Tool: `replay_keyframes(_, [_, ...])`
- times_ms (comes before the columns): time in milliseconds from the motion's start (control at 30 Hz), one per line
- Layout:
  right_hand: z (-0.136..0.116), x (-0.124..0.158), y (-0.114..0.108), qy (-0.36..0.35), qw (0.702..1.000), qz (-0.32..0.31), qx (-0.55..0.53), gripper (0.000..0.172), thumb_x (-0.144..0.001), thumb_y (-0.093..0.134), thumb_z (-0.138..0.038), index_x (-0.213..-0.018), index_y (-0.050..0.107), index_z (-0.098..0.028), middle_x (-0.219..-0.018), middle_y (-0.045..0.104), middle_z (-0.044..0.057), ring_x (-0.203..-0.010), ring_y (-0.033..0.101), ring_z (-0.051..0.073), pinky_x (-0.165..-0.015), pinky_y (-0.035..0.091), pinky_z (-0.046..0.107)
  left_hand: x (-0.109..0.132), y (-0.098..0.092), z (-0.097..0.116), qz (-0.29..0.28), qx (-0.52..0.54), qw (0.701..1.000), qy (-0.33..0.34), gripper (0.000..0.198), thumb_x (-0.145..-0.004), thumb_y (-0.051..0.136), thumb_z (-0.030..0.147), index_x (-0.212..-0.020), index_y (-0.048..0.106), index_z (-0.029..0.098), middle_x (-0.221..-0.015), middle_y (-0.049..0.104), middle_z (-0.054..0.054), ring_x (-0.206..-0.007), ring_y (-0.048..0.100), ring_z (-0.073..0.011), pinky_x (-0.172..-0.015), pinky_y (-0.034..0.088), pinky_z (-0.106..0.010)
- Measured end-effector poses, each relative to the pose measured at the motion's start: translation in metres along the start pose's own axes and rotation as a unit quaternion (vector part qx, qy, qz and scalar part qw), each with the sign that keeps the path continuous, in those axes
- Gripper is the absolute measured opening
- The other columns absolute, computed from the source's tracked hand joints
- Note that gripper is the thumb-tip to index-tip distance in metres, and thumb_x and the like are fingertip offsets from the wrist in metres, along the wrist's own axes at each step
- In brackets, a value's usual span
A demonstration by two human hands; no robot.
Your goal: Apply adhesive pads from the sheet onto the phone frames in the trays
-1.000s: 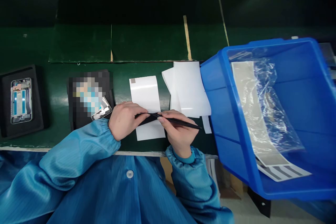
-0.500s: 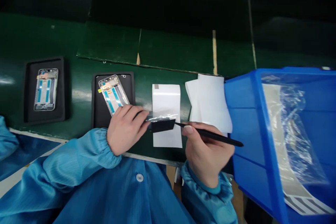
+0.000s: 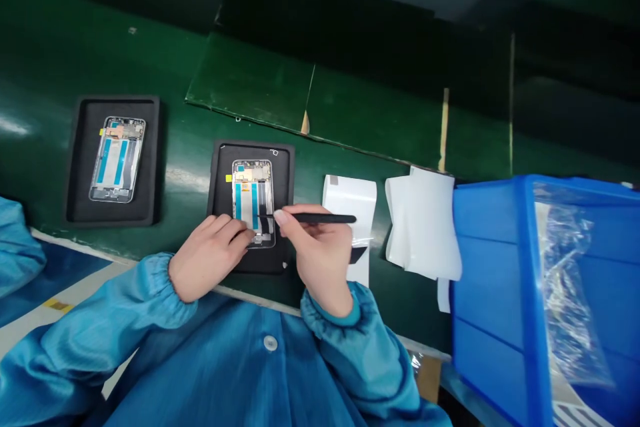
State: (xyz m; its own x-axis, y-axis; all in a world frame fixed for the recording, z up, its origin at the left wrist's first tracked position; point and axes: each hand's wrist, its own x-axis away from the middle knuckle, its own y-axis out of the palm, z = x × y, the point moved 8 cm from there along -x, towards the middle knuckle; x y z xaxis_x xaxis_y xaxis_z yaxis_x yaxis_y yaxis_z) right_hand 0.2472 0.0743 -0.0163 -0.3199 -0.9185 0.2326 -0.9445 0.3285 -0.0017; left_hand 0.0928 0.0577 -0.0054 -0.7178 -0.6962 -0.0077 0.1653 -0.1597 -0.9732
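Observation:
An opened phone (image 3: 247,207) with blue strips down its middle lies nearly upright in a black tray (image 3: 225,153). My left hand (image 3: 213,253) is closed at the phone's lower left edge, fingers bent onto it; the thumb is hidden. In my right hand (image 3: 323,250) is a pair of black tweezers (image 3: 325,218), pinched between thumb and fingers. Their thin tips reach over the right half of the phone, by a dark strip (image 3: 264,200) there. Beneath and beyond my right hand, a white backing sheet (image 3: 353,197) carries a black piece (image 3: 358,254), partly covered by the hand.
Left of me, a second black tray (image 3: 73,193) holds another opened phone (image 3: 117,160). White sheets (image 3: 425,220) lie stacked right of the backing sheet. A blue bin (image 3: 490,267) with clear plastic film (image 3: 570,293) stands far right. Another person's blue sleeve (image 3: 20,247) shows at the left edge.
My left hand has left the backing sheet and clear film for the phone. The tweezers have moved left from the black piece to the phone, which now lies straighter in its tray.

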Motion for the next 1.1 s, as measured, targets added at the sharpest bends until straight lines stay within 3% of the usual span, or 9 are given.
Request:
replay_keyframes(233, [0.013, -0.028, 0.027, -0.033, 0.993, -0.007, 0.11, 0.018, -0.078, 0.08, -0.037, -0.081, 0.075, -0.019, -0.074, 0.077, 0.003, -0.065, 0.071, 0.018, -0.059, 0.056, 0.027, 0.016, 0.002, -0.007, 0.013, 0.069, 0.998, -0.008, 0.021, -0.095, 0.059, 0.019, -0.115, 0.066, 0.016, -0.109, 0.069, -0.006, -0.094, 0.059, -0.0215, -0.076, 0.047, -0.037])
replay_keyframes(533, [0.019, -0.046, 0.034, -0.046, 0.988, -0.002, 0.146, 0.022, -0.078, 0.078, -0.04, -0.08, 0.075, -0.019, -0.071, 0.077, 0.004, -0.067, 0.075, 0.021, -0.062, 0.058, 0.03, 0.011, -0.001, -0.024, 0.054, 0.128, 0.989, -0.044, 0.019, -0.097, 0.058, 0.029, -0.111, 0.067, 0.02, -0.107, 0.071, -0.006, -0.097, 0.06, -0.0207, -0.079, 0.047, -0.036])
replay_keyframes(800, [0.02, -0.05, 0.043, -0.056, 0.989, -0.02, 0.134, 0.02, -0.079, 0.079, -0.038, -0.081, 0.074, -0.019, -0.077, 0.079, 0.005, -0.072, 0.076, 0.021, -0.067, 0.06, 0.03, -0.004, -0.002, -0.056, 0.163, 0.053, 0.973, -0.157, 0.027, -0.095, 0.057, 0.029, -0.116, 0.068, 0.016, -0.107, 0.067, -0.012, -0.095, 0.057, -0.0255, -0.079, 0.048, -0.039])
replay_keyframes(1100, [0.021, -0.051, 0.041, -0.05, 0.986, -0.02, 0.155, 0.021, -0.079, 0.078, -0.04, -0.081, 0.075, -0.019, -0.078, 0.079, 0.005, -0.072, 0.076, 0.021, -0.067, 0.06, 0.03, -0.007, 0.004, -0.057, 0.161, 0.039, 0.973, -0.163, 0.029, -0.095, 0.056, 0.027, -0.118, 0.068, 0.015, -0.109, 0.066, -0.014, -0.097, 0.055, -0.0271, -0.082, 0.049, -0.041])
